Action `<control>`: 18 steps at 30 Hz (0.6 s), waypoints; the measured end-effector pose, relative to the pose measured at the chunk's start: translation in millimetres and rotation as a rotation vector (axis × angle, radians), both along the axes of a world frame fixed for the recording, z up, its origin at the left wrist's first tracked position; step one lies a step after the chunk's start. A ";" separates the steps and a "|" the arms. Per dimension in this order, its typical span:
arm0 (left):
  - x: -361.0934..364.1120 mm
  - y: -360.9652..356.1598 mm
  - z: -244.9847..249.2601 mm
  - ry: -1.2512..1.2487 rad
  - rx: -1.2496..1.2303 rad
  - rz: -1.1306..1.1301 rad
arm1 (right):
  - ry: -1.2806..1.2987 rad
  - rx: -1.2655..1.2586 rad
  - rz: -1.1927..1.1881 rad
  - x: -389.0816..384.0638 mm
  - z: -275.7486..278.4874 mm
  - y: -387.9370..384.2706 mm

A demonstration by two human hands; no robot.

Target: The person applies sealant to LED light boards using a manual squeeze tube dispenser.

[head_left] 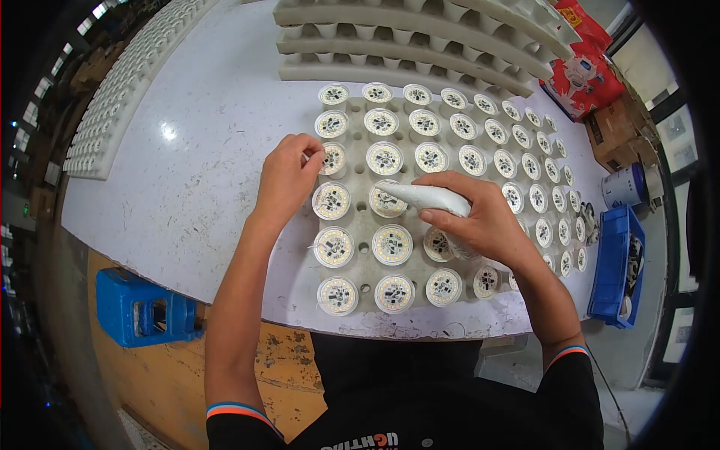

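My right hand [486, 214] is wrapped round a white piping bag [435, 198], whose narrow tip points left over an LED bulb [390, 201] in the second column. My left hand [289, 174] is closed in a pinch at the rim of another LED bulb [333, 160] in the leftmost column. Whatever lies between those fingertips is too small to make out. Rows of these bulbs, with round LED boards facing up, stand in a pale foam tray [363, 226]. Thin wires stick out beside some left-column bulbs, and my right hand hides part of the tray.
Stacked foam trays [330, 71] with white cups stand at the back. Another loaded tray [112, 112] lies far left on the white table [202, 180]. To the right are a blue bin [611, 262], a bucket [622, 187] and a cardboard box [611, 135]. A blue stool [124, 307] is below left.
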State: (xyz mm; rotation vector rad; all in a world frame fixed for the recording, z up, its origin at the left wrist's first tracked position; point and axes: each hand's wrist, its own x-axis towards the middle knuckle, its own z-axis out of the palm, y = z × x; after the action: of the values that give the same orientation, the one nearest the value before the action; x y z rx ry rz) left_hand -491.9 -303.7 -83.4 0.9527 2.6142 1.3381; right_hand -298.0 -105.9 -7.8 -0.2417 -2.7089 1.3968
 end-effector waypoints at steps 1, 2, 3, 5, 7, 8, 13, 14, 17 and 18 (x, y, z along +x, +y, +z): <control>3.5 -2.3 -0.9 -0.020 0.003 0.053 | 0.012 -0.001 0.002 0.2 -1.0 0.4; 5.8 -6.0 -3.4 -0.052 -0.015 0.083 | 0.015 0.000 -0.002 0.3 -1.5 0.4; 6.7 -10.8 -7.0 -0.083 -0.032 0.112 | 0.019 0.001 -0.006 0.1 -1.5 0.4; 7.2 -15.1 -9.4 -0.191 -0.037 0.150 | 0.019 -0.003 -0.014 -1.2 -0.7 0.3; 7.6 -16.0 -10.2 -0.348 -0.010 0.166 | 0.009 -0.010 -0.023 -4.4 0.8 0.0; 6.6 -15.2 -13.3 -0.352 0.050 0.145 | 0.042 0.013 -0.010 -6.3 -0.2 0.3; 3.7 -10.0 -14.8 -0.336 0.121 -0.070 | 0.063 0.129 0.023 -19.9 5.7 0.3; 3.7 -9.7 -12.8 -0.349 0.111 -0.096 | 0.042 0.149 0.029 -23.7 6.4 0.1; 3.3 -9.1 -3.2 -0.404 0.078 -0.154 | 0.021 0.211 0.052 -35.9 4.5 -0.7; 2.9 -8.3 3.0 -0.433 0.066 -0.161 | 0.040 0.236 0.062 -40.0 0.0 -0.9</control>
State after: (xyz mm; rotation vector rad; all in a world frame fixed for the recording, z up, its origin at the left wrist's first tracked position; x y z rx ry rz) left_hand -489.0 -312.0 -80.4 0.7567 2.1403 1.4100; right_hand -338.0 -106.8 -7.7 -0.1124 -2.8360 1.0673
